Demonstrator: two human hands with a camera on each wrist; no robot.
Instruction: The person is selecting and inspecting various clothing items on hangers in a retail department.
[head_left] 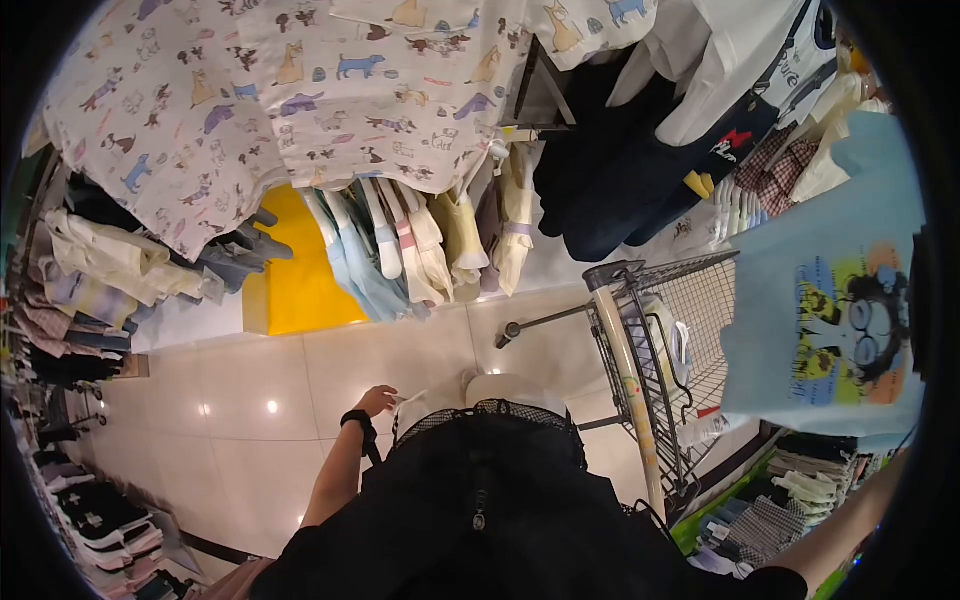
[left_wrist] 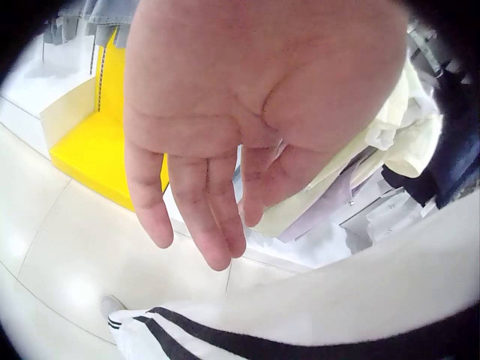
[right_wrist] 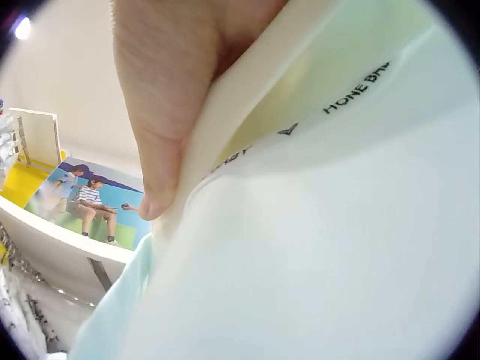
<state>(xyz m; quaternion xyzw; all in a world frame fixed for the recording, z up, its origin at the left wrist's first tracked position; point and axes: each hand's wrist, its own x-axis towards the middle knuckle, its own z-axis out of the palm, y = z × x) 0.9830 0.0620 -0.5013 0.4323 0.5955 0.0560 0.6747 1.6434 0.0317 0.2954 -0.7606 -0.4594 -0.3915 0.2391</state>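
A light blue T-shirt (head_left: 765,330) with a colourful print of a figure in glasses hangs spread out at the right of the head view. In the right wrist view, my right hand (right_wrist: 180,90) grips this T-shirt (right_wrist: 330,232) by its pale edge, thumb along the outside; the other fingers are hidden behind the cloth. Small black lettering shows inside the garment. The head view shows the right forearm, but not the hand. My left hand (head_left: 377,400) hangs beside my hip, its fingers (left_wrist: 199,202) loosely extended and holding nothing.
A shopping cart (head_left: 690,330) with a few items stands at my right, below the T-shirt. Ahead are racks of hanging clothes (head_left: 420,235), dog-print garments (head_left: 330,90) and a yellow display block (head_left: 300,280). Folded clothes (head_left: 770,510) lie on a shelf at the lower right.
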